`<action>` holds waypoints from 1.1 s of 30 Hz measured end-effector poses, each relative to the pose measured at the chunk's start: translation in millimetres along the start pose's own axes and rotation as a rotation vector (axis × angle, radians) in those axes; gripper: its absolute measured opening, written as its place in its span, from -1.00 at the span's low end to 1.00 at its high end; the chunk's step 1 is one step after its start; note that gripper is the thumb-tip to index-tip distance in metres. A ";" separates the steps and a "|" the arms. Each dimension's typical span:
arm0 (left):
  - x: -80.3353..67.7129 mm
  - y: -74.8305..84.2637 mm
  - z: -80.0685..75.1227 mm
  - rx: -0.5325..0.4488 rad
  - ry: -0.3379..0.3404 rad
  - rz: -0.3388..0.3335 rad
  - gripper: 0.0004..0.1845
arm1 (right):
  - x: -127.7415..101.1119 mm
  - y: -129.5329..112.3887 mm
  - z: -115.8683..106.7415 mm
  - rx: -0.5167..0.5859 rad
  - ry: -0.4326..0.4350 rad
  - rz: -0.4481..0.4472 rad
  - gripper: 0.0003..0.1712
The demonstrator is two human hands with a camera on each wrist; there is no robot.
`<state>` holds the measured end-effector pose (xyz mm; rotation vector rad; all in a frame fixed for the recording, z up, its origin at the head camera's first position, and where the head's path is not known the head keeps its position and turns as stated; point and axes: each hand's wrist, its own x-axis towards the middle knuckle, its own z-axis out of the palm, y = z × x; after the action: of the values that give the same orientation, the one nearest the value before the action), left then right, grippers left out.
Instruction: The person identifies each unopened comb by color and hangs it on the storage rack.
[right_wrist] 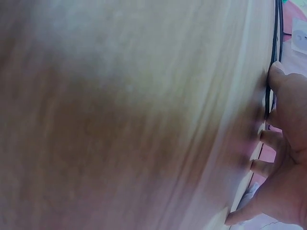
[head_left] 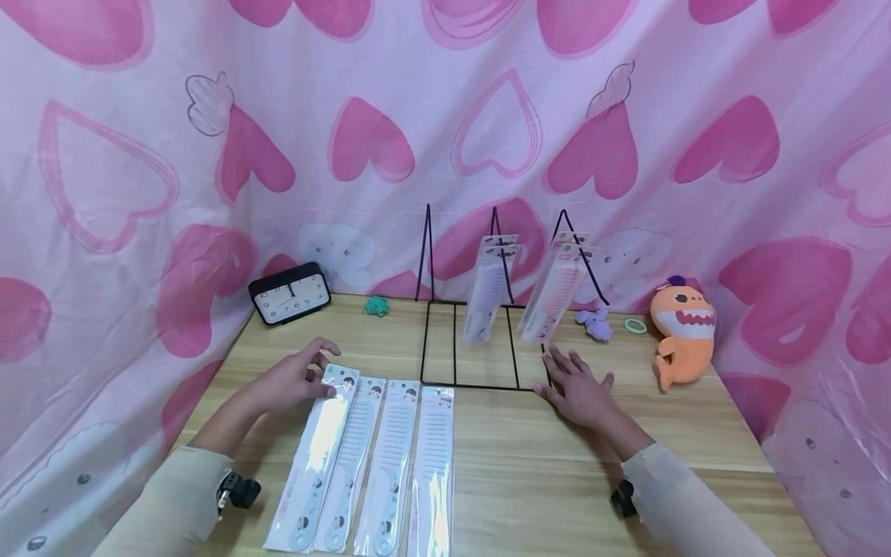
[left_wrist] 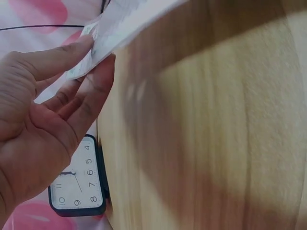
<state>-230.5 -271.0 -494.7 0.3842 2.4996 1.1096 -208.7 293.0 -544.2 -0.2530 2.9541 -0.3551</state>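
My left hand [head_left: 292,377] pinches the top end of a comb in a clear packet [head_left: 315,464], thumb on one face and fingers on the other. In the left wrist view this packet [left_wrist: 122,28] is raised at the pinched end. Three more packaged combs [head_left: 395,456] lie side by side to its right. My right hand [head_left: 583,393] rests with fingers spread at the near right corner of a black wire rack [head_left: 480,386]. In the right wrist view the thumb lies against the rack's wire [right_wrist: 274,52]. Pink packaged combs [head_left: 485,298] hang from the rack's middle and right hooks.
A black-framed clock [head_left: 291,294] stands at the back left, with a small green item [head_left: 377,306] near it. Right of the rack are a purple toy [head_left: 595,323], a pale green ring [head_left: 635,326] and an orange plush [head_left: 684,333]. Heart-patterned cloth [head_left: 376,139] surrounds the table.
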 end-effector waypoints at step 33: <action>-16.3 131.8 2.5 -0.167 0.267 0.386 -0.62 | -1.2 -0.4 -3.1 0.007 0.026 -0.032 -0.07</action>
<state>-202.5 -190.0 -393.3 0.7355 2.5982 1.6004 -208.0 293.6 -541.0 -0.2977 2.9762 -0.3759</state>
